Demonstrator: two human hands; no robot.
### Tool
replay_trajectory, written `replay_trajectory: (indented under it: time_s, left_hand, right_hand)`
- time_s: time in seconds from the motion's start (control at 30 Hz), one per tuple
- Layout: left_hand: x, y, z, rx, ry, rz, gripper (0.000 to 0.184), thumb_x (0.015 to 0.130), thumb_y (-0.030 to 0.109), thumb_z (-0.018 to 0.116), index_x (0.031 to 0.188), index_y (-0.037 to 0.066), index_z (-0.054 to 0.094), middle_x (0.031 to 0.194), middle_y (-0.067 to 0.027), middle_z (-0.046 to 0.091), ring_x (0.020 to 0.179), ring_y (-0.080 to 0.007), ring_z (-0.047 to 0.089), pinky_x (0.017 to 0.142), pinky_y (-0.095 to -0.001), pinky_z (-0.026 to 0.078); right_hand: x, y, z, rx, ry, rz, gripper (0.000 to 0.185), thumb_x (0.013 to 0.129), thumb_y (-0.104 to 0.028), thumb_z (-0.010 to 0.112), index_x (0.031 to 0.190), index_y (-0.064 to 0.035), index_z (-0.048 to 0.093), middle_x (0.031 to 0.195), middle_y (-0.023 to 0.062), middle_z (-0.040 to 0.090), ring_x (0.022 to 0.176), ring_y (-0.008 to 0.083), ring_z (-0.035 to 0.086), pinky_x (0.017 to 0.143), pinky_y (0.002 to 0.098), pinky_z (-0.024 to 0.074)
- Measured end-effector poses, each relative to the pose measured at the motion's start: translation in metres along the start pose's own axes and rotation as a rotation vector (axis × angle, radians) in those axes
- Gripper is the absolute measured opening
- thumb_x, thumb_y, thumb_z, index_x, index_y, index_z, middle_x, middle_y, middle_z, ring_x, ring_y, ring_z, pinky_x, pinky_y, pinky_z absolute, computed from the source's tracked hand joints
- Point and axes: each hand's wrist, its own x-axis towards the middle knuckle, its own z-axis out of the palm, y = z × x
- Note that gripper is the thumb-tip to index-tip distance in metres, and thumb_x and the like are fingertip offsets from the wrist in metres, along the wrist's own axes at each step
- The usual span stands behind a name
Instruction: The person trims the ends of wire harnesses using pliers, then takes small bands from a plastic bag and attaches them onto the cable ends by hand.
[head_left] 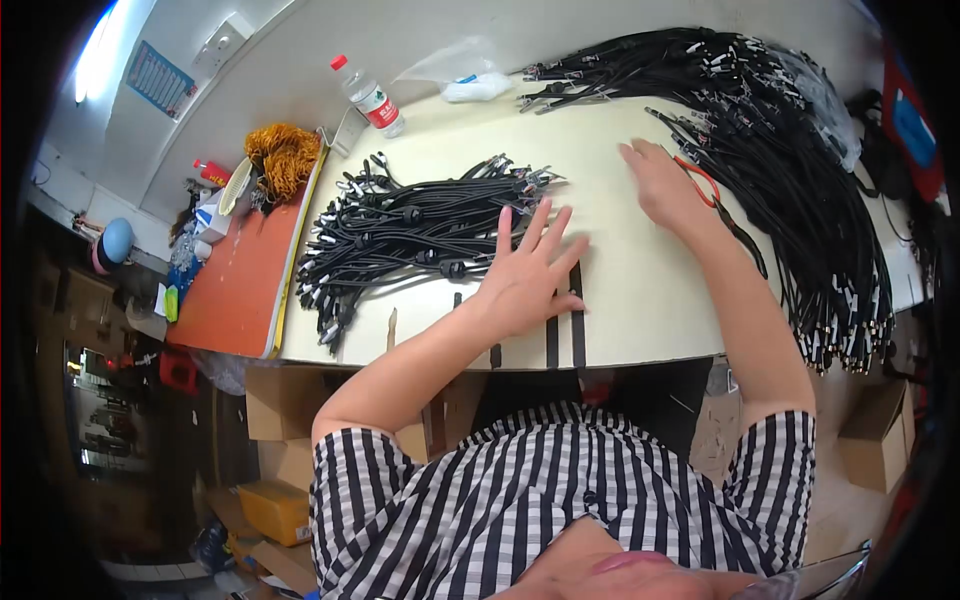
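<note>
My left hand (532,272) is spread wide, palm down, at the right end of a pile of short black cables (410,225). Its fingertips lie beside the cable ends and the hand grips nothing visible. Several of these cables carry a small black block along their length and metal or white tips. Farther right, my right hand (662,185) is over the bare tabletop with its fingers stretched out and nothing visible in it. Close beside it is a red-handled tool (702,180), partly hidden by the hand and forearm. A large heap of long black cables (790,190) curves along the right side.
Black strips (578,330) mark the table's front edge. A water bottle (372,100) and a clear plastic bag (475,88) stand at the back. On the left, an orange board (235,285) bears a bundle of orange-yellow strands (280,165). Cardboard boxes (275,405) are below.
</note>
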Motion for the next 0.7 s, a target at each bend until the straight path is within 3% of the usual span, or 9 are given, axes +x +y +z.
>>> replay_trajectory:
  time_s: [0.1,0.17,0.33,0.4,0.5,0.57,0.6,0.67,0.7]
  left_hand:
    - [-0.008,-0.014,0.018,-0.008,-0.022,0.042,0.070,0.090,0.055,0.052,0.147,0.016,0.037,0.153,-0.0125,0.034,0.147,-0.0296,0.016,0.114,-0.0634,0.008]
    - [-0.010,-0.015,0.021,-0.035,-0.019,0.038,0.070,0.090,0.054,0.053,0.147,0.016,0.038,0.152,-0.0122,0.034,0.147,-0.0296,0.017,0.114,-0.0625,0.007]
    - [-0.013,-0.020,0.026,-0.130,0.008,0.045,0.067,0.089,0.048,0.058,0.144,0.015,0.042,0.150,-0.0111,0.038,0.145,-0.0287,0.022,0.116,-0.0592,0.009]
    - [-0.014,-0.022,0.028,-0.148,0.025,0.035,0.067,0.089,0.047,0.060,0.144,0.013,0.042,0.149,-0.0115,0.039,0.144,-0.0293,0.024,0.116,-0.0591,0.010]
    - [-0.013,-0.023,0.028,-0.207,0.062,0.060,0.066,0.086,0.042,0.064,0.140,0.010,0.045,0.147,-0.0124,0.041,0.142,-0.0306,0.028,0.115,-0.0600,0.011]
    - [-0.012,-0.024,0.029,-0.209,0.064,0.070,0.065,0.085,0.041,0.065,0.139,0.010,0.047,0.146,-0.0126,0.042,0.142,-0.0307,0.029,0.115,-0.0600,0.011]
    - [-0.012,-0.024,0.031,-0.203,0.070,0.072,0.064,0.084,0.040,0.065,0.137,0.009,0.048,0.145,-0.0127,0.043,0.141,-0.0307,0.030,0.115,-0.0600,0.011]
    - [-0.012,-0.023,0.030,-0.224,0.098,0.076,0.059,0.082,0.035,0.068,0.133,0.008,0.053,0.143,-0.0124,0.046,0.140,-0.0297,0.032,0.114,-0.0597,0.013]
    - [-0.012,-0.023,0.028,-0.240,0.098,0.081,0.058,0.082,0.034,0.069,0.132,0.008,0.053,0.142,-0.0121,0.046,0.140,-0.0296,0.033,0.114,-0.0597,0.014]
  right_hand:
    - [0.037,-0.002,0.018,-0.291,-0.027,-0.130,0.056,0.084,0.003,0.047,0.138,-0.0130,0.048,0.143,0.0154,0.044,0.132,0.0381,0.041,0.107,0.0415,0.0380]
    - [0.049,-0.003,0.025,-0.441,-0.083,-0.191,0.062,0.084,0.005,0.045,0.142,-0.0166,0.045,0.148,0.0150,0.039,0.135,0.0389,0.038,0.110,0.0402,0.0366]
    - [0.037,-0.011,0.023,-0.261,-0.270,0.073,0.052,0.087,-0.002,0.045,0.139,0.0020,0.042,0.147,0.0216,0.038,0.134,0.0413,0.037,0.109,0.0420,0.0363]
    - [0.004,-0.023,0.013,-0.265,-0.290,0.036,0.050,0.088,-0.001,0.043,0.137,0.0090,0.040,0.146,0.0241,0.037,0.135,0.0421,0.036,0.110,0.0412,0.0358]
    - [-0.050,-0.039,-0.011,-0.207,-0.229,-0.012,0.053,0.085,0.006,0.041,0.138,0.0072,0.040,0.146,0.0217,0.040,0.136,0.0370,0.038,0.114,0.0378,0.0309]
    - [-0.074,-0.041,-0.034,0.377,-0.287,0.169,0.052,0.084,0.008,0.042,0.135,0.0034,0.048,0.144,0.0200,0.045,0.136,0.0310,0.040,0.115,0.0364,0.0286]
    - [-0.081,-0.037,-0.046,0.378,-0.303,0.202,0.052,0.084,0.008,0.042,0.135,0.0034,0.048,0.144,0.0200,0.045,0.136,0.0310,0.040,0.115,0.0364,0.0286]
    - [-0.081,-0.019,-0.065,0.750,-0.044,0.273,0.052,0.084,0.010,0.042,0.133,-0.0014,0.053,0.141,0.0178,0.049,0.135,0.0278,0.042,0.115,0.0354,0.0276]
    - [-0.082,-0.013,-0.067,0.741,-0.046,0.295,0.052,0.084,0.010,0.042,0.133,-0.0014,0.053,0.141,0.0178,0.049,0.135,0.0278,0.042,0.115,0.0354,0.0276]
